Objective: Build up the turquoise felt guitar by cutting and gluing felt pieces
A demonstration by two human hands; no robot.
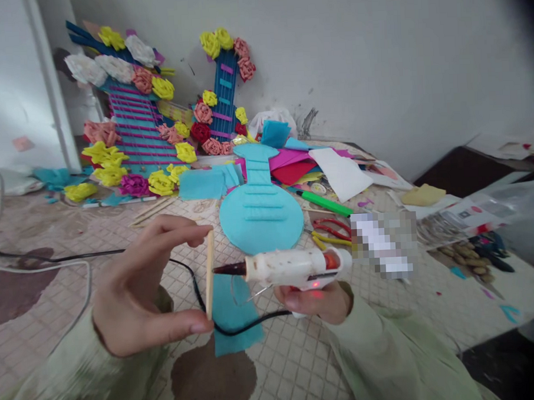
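Observation:
Between thumb and index finger of my left hand (142,288), a short wooden stick (210,273) is pinched at its two ends and held upright. My right hand (320,301) grips a white hot glue gun (291,265) whose red light glows. The gun's dark nozzle points left and is at or very near the middle of the stick; I cannot tell if they touch. Below the nozzle lies a piece of blue crepe paper (237,319) on the table. Just beyond the gun rests a blue guitar-shaped cutout (261,215) with raised strips across it.
Paper-flower decorations (137,126) lean at the back left, another (224,93) beside them. Coloured paper sheets (292,163), a green cutter (324,203) and red-handled pliers (332,226) lie behind the gun. A black cord (254,323) crosses the table. A plastic jar (453,218) lies at right.

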